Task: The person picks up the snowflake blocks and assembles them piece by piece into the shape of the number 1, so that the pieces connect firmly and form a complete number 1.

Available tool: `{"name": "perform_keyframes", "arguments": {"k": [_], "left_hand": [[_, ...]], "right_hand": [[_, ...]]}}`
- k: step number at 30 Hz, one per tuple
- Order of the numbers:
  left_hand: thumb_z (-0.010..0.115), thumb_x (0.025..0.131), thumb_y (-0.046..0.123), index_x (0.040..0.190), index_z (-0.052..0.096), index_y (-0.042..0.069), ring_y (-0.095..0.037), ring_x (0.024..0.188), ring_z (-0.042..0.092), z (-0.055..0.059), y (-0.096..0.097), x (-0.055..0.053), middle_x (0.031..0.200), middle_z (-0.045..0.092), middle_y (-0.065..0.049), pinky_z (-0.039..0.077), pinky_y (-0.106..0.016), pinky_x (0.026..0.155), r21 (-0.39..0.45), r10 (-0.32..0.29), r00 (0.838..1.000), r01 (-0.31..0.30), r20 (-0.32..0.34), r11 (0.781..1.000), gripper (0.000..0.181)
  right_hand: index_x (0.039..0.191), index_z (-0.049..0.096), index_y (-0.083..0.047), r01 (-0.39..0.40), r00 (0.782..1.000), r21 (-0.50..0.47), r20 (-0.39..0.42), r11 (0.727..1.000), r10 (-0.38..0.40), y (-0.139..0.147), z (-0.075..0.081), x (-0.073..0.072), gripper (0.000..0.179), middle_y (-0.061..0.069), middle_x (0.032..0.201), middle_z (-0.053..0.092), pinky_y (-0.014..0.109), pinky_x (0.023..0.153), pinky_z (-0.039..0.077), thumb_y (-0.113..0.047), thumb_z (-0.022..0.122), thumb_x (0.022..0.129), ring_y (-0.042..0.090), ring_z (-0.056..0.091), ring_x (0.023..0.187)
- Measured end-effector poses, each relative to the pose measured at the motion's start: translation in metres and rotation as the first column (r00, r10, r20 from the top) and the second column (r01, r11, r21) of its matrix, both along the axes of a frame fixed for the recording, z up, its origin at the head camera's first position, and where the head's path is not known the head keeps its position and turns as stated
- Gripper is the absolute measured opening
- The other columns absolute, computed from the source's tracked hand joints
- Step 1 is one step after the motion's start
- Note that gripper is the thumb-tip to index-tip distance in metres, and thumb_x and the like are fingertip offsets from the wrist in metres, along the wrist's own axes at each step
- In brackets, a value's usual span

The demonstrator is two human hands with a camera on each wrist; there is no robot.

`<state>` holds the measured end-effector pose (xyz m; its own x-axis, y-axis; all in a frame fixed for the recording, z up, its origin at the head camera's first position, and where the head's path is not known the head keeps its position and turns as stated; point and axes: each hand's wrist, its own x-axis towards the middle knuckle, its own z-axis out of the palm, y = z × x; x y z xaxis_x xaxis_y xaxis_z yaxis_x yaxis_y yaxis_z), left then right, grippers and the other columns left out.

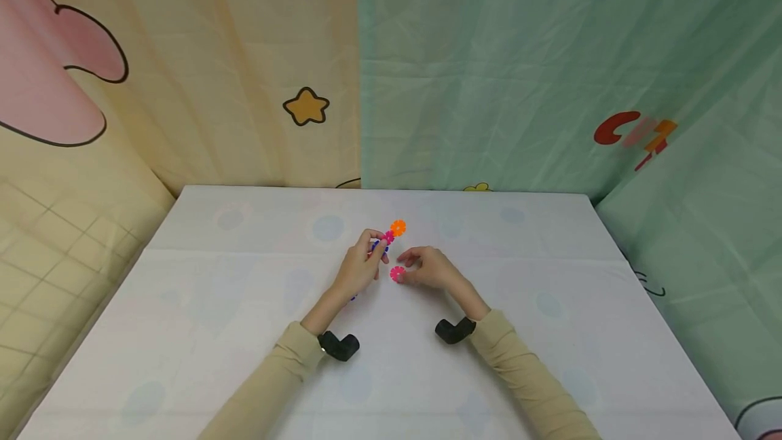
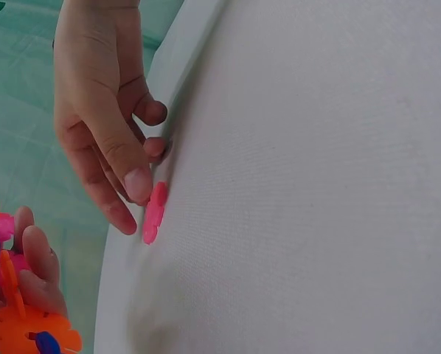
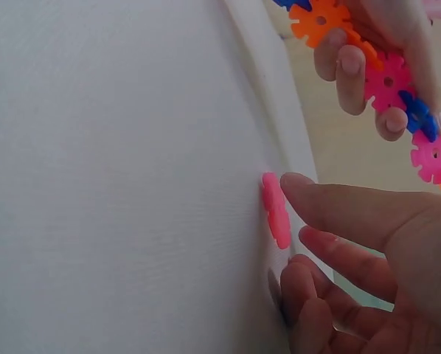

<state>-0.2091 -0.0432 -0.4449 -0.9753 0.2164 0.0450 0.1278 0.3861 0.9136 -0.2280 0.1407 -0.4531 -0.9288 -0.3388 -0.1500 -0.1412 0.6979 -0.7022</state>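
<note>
My left hand (image 1: pixel 356 268) grips a chain of notched, flower-shaped plastic discs slotted into one another. An orange disc (image 1: pixel 398 227) forms the chain's far end, beyond a pink disc (image 1: pixel 388 237). Seen from the right wrist, blue pieces (image 3: pixel 418 118) link the pink and orange discs, and the left fingers partly cover them. A separate pink disc (image 1: pixel 396 273) is at the tabletop below the chain. My right hand (image 1: pixel 432 269) is beside it, thumb at its edge and the other fingers loosely bent, apart from it. Whether the thumb touches the disc, I cannot tell.
A pale cloth with faint dots covers the table (image 1: pixel 391 372). Behind its far edge hang a cream curtain (image 1: pixel 244 53) and a green curtain (image 1: pixel 519 73). Each wrist carries a black camera mount, one on the left (image 1: pixel 339 345) and one on the right (image 1: pixel 455 331).
</note>
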Motion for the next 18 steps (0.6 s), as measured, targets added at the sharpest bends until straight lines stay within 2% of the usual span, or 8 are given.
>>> {"name": "perform_keyframes", "arguments": {"k": [5, 9, 14, 18], "left_hand": [[0.044, 0.103, 0.027, 0.12, 0.046, 0.011, -0.014, 0.049, 0.048, -0.0002, -0.0011, 0.0002, 0.088, 0.067, -0.017, 0.038, -0.021, 0.047, -0.008, -0.007, 1.0, 0.007, -0.012, 1.0, 0.023], [0.044, 0.103, 0.028, 0.12, 0.046, 0.011, -0.014, 0.048, 0.048, 0.0003, -0.0018, 0.0006, 0.088, 0.067, -0.017, 0.038, -0.021, 0.048, -0.013, -0.009, 1.0, 0.009, -0.012, 1.0, 0.023], [0.045, 0.103, 0.028, 0.12, 0.046, 0.011, -0.016, 0.049, 0.049, -0.0002, -0.0025, 0.0011, 0.088, 0.067, -0.017, 0.039, -0.021, 0.048, -0.012, -0.007, 1.0, 0.007, -0.011, 1.0, 0.024], [0.047, 0.102, 0.027, 0.12, 0.047, 0.012, -0.017, 0.048, 0.049, -0.0011, -0.0029, 0.0014, 0.087, 0.067, -0.017, 0.039, -0.021, 0.047, -0.004, -0.004, 1.0, 0.004, -0.01, 1.0, 0.024]], "right_hand": [[0.101, 0.073, -0.01, -0.05, 0.997, 0.069, -0.057, 0.996, 0.054, -0.0015, -0.0014, 0.0009, 0.028, 0.003, 0.089, 0.065, 0.023, 0.063, 0.043, -0.021, 0.081, 0.077, 0.014, 0.051, 0.074], [0.099, 0.073, -0.01, -0.049, 0.996, 0.096, -0.064, 0.994, 0.056, -0.0023, -0.0023, 0.0007, 0.026, 0.002, 0.088, 0.064, 0.022, 0.065, 0.043, -0.022, 0.081, 0.077, 0.013, 0.05, 0.075], [0.097, 0.068, -0.01, -0.035, 0.999, 0.052, -0.04, 0.998, 0.037, -0.0011, -0.0017, 0.0014, 0.026, 0.002, 0.088, 0.065, 0.022, 0.065, 0.046, -0.019, 0.081, 0.076, 0.014, 0.053, 0.074], [0.096, 0.065, -0.008, -0.05, 0.999, -0.027, -0.012, 0.998, 0.05, 0.0031, -0.0018, 0.0005, 0.02, 0.004, 0.085, 0.065, 0.023, 0.064, 0.048, -0.014, 0.076, 0.081, 0.015, 0.055, 0.072]]}}
